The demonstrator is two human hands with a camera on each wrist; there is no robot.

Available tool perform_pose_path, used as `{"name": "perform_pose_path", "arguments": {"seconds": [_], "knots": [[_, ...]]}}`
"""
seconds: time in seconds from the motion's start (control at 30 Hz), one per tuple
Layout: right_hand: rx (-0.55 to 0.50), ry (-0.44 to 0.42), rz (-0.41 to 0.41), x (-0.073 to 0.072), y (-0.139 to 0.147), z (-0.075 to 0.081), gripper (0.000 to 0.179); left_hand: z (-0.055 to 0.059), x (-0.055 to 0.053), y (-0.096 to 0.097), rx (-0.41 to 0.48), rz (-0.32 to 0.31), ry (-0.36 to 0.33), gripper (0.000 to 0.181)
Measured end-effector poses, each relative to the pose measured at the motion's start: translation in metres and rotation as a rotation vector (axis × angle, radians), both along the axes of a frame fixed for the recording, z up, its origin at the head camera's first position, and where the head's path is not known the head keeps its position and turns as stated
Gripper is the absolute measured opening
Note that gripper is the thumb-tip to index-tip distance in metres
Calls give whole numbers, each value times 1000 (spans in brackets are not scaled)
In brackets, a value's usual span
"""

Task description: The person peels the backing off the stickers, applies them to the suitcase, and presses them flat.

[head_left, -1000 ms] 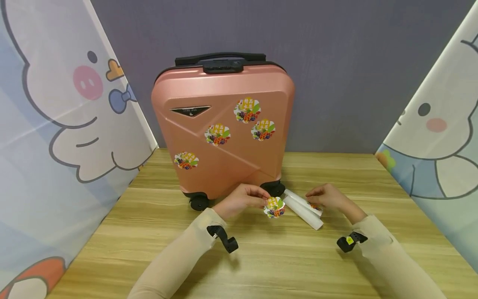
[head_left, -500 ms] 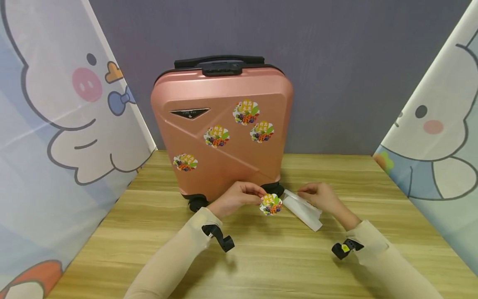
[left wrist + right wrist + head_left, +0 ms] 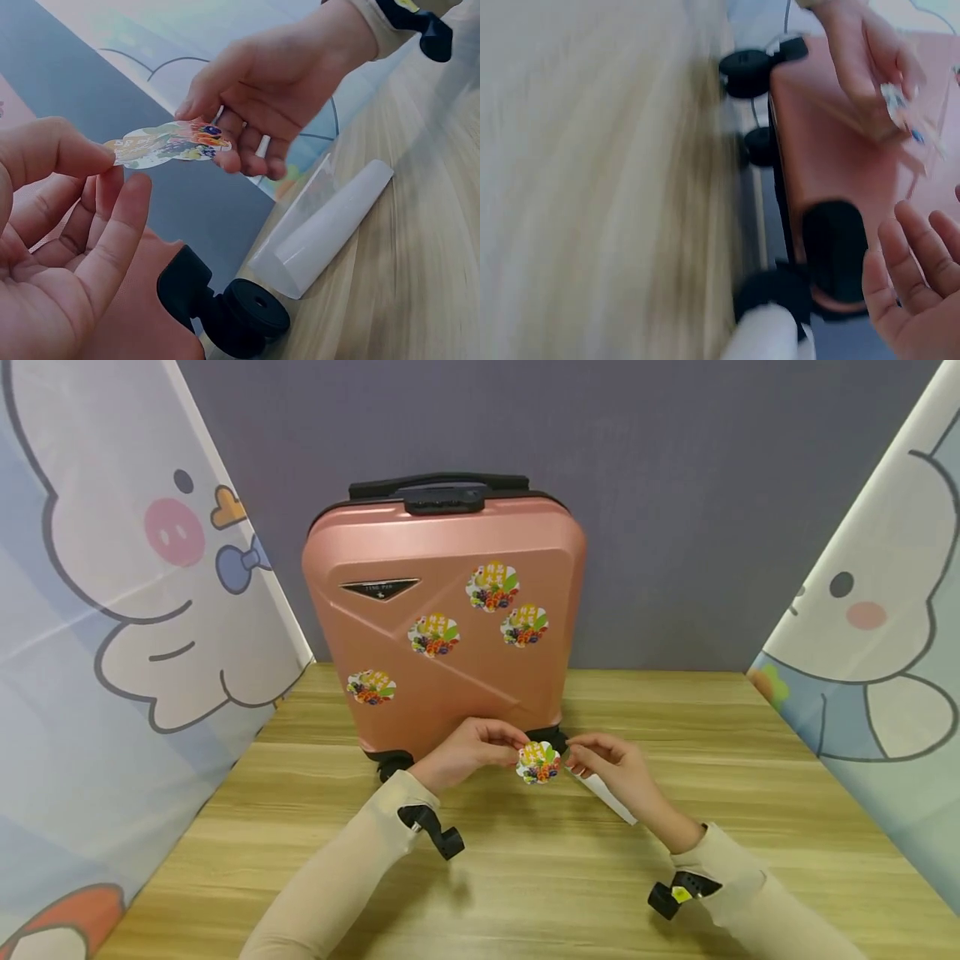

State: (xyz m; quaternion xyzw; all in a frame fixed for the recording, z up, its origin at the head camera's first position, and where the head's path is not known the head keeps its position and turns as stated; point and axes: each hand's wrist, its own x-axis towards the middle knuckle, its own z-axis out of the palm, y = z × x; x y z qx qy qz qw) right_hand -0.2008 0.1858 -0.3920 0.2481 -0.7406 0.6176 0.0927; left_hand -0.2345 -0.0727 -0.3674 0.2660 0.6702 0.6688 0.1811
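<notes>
My left hand (image 3: pixel 468 752) pinches a round fruit sticker (image 3: pixel 538 763) at its left edge between thumb and index finger, in front of the suitcase's lower right. The sticker's printed face, with yellow lettering and colourful fruit, is turned up toward the head view. Just right of it is my right hand (image 3: pixel 618 772), fingers loosely bent and holding nothing, fingertips near the sticker's free edge. A curled white backing sheet (image 3: pixel 330 232) lies on the table beneath the right hand, which partly hides it in the head view. The pink suitcase (image 3: pixel 442 693) stands upright behind both hands.
Several matching fruit stickers, one being the upper sticker (image 3: pixel 492 587), are on the suitcase front. Black wheels, such as the left wheel (image 3: pixel 393 764), rest on the wooden table (image 3: pixel 525 885). Cartoon-printed panels (image 3: pixel 172 635) flank the table, and a grey wall (image 3: pixel 675 527) stands behind.
My right hand has left the backing sheet and moved left to the sticker's side. The left hand, still pinching the sticker, has shifted slightly left and up.
</notes>
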Motion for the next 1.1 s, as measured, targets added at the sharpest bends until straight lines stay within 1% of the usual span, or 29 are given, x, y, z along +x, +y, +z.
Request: {"name": "perform_pose_path", "arguments": {"seconds": [0.1,0.17,0.33,0.5,0.67,0.87,1.0,1.1], "knots": [[-58,-56,88,5,-7,-4,22,1,-1,1,-4,-7,8,29],[-99,-89,125,7,-11,-7,21,1,-1,0,-2,-8,9,29],[-165,-135,171,9,-18,-9,9,4,-2,-1,-9,1,20,29],[-197,-154,204,11,-21,-12,13,3,-1,-2,-22,-3,19,29],[-222,-163,168,13,-24,-16,9,0,0,-3,-13,6,22,28],[-213,-171,87,14,-29,-17,21,-2,1,-3,-4,26,39,27],[-203,-167,34,13,-34,-16,20,-1,2,-4,-25,62,56,27],[-219,-161,32,13,-37,-17,19,0,2,-5,-42,95,75,26]]}}
